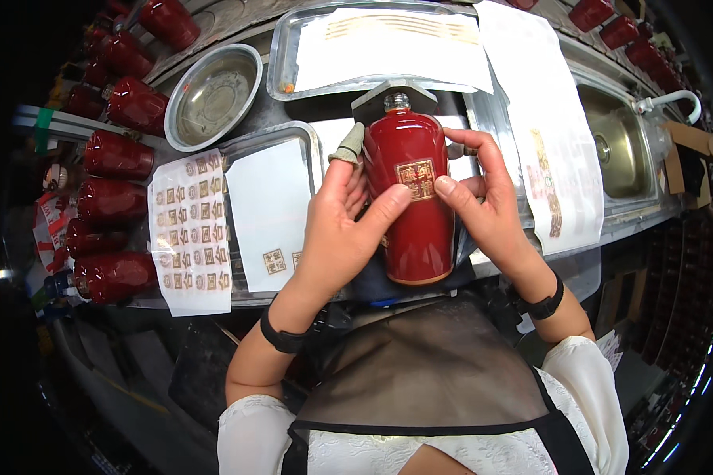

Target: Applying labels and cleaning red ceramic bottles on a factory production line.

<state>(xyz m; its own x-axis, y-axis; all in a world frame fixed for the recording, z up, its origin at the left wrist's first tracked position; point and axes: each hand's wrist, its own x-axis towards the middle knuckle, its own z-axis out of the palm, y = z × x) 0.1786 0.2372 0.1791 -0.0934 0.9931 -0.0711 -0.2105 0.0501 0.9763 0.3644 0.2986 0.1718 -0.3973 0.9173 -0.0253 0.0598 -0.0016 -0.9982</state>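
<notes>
A glossy dark red bottle (418, 245) with a clear threaded neck lies in front of me, its neck pointing away and resting at a dark angular holder (430, 98). On its front is a square gold decal (417, 179). My left hand (345, 214) wraps the bottle's left side, thumb on the decal's left edge; a pale finger cot (347, 145) covers a fingertip. From the right side my right hand (491, 202) grips the bottle, with its thumb at the decal's right edge. The far fingers of both hands are partly hidden by the bottle.
Several red bottles (119, 202) line the left side. Decal sheets (188, 229) and a white sheet (268, 214) lie on a left tray. Behind stand a metal bowl (214, 99) and a tray with paper (388, 59). At right are a long decal sheet (539, 119) and a sink (622, 150).
</notes>
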